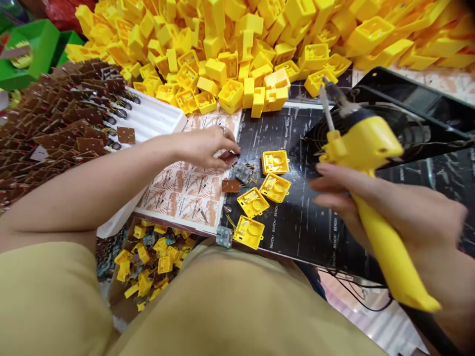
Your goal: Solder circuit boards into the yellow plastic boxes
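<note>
My right hand (419, 222) is wrapped round the handle of a yellow soldering gun (371, 141), held raised over the right side of the bench with its tip toward the back. Over the bench's middle, my left hand (208, 148) has its fingers closed on a small brown circuit board (228, 157), partly hidden by them. Just below those fingers lie another brown circuit board (230, 186) and a grey-green wired part (244, 174). Several open yellow plastic housings (274, 162) lie in a curved row to the right. At the front edge rests another grey-green part (224, 237).
A large heap of yellow housings (230, 94) spans the back. Wired brown boards (63, 133) are piled at left on white foam (163, 116). A black fan-like device (415, 106) stands behind the soldering gun. Below the edge, a box holds yellow housings (165, 264).
</note>
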Motion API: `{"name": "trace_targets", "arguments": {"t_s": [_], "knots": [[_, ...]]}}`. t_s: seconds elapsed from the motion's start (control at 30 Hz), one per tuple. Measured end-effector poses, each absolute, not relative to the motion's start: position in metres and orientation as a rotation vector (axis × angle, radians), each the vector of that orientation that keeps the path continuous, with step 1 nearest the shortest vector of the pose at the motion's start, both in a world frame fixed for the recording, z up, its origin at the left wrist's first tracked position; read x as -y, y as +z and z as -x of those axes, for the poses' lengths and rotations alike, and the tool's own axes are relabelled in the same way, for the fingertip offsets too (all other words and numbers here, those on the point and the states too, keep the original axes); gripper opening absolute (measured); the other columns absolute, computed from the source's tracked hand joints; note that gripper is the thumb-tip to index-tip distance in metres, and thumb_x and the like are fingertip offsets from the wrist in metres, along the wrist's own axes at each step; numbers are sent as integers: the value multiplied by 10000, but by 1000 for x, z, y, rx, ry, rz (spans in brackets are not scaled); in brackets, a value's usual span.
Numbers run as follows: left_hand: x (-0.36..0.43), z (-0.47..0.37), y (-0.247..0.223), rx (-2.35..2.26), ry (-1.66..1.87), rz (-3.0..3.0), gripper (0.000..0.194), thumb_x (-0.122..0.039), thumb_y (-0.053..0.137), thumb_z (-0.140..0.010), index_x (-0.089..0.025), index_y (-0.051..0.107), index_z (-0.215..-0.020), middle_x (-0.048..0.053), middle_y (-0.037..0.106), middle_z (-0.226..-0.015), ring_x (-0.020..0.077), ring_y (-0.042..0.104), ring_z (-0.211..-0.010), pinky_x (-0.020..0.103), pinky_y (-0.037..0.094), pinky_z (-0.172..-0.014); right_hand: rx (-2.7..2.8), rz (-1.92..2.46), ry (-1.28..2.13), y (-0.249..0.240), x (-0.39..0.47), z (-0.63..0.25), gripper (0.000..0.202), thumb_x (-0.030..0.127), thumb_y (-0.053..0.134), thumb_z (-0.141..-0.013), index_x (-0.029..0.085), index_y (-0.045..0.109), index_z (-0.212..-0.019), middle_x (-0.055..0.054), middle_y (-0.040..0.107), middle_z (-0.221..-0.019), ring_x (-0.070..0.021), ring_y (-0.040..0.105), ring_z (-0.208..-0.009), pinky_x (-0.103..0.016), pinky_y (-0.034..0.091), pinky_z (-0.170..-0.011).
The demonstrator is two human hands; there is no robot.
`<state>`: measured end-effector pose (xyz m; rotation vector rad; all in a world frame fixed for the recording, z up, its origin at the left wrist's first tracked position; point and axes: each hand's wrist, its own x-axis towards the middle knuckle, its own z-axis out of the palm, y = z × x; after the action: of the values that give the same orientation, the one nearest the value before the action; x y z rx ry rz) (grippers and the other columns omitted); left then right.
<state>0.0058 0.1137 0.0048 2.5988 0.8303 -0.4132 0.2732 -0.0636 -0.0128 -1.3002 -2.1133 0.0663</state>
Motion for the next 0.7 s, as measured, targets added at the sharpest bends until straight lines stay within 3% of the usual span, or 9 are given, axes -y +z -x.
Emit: {"name": "trace_targets", "arguments": {"t_s": [0.13, 0.2, 0.33, 0.43, 0.53, 0.7], "knots": [[-98, 8, 1, -1047, -397, -2560, 266, -283, 677, -803, -158, 686, -1038, 83, 709, -1034, 239, 647, -1032, 335, 486, -903, 2290, 1159, 31, -33, 11, -261, 176, 315, 565, -998, 243, 646, -1137, -30, 737, -966, -164, 715, -783, -237, 521, -617], [-93, 9, 4, -1167, -192, -2410, 265, -287, 682, -803, -162, 673, -1036, 47, 703, -921, 204, 668, -913, 317, 506, -833, 2325, 1159, 54, -46, -6, -255, 193, 351, 553, -998, 212, 625, -1112, -57, 731, -987, -205, 717, -861, -286, 560, -702], [-90, 3, 6, -1083, 303, -2041, 348, -258, 634, -841, -169, 643, -1176, 40, 701, -941, 164, 681, -879, 308, 533, -801, 2337, 1224, 74, -57, -4, -247, 185, 317, 539, -995, 217, 594, -1140, -59, 722, -936, -221, 710, -814, -306, 550, -644], [-88, -5, -1, -945, 274, -1799, 273, -227, 617, -839, -151, 678, -1094, 44, 710, -904, 150, 689, -860, 313, 547, -811, 2306, 1236, 104, -50, 16, -246, 198, 300, 561, -989, 229, 562, -1174, -46, 718, -954, -197, 709, -791, -284, 554, -633], [-88, -12, -11, -893, 207, -1642, 173, -208, 626, -811, -137, 684, -957, 38, 707, -832, 133, 686, -799, 305, 554, -800, 2156, 1239, 204, -42, 27, -246, 267, 324, 631, -962, 245, 526, -1195, -55, 716, -1101, -191, 724, -916, -285, 600, -747], [-90, -17, -15, -794, 165, -1703, 189, -246, 652, -770, -151, 682, -931, 30, 723, -862, 136, 687, -824, 287, 545, -811, 1643, 1165, 690, -44, 9, -236, 451, 369, 808, -815, 288, 507, -1141, -16, 693, -1158, -217, 707, -1063, -368, 624, -922]]}}
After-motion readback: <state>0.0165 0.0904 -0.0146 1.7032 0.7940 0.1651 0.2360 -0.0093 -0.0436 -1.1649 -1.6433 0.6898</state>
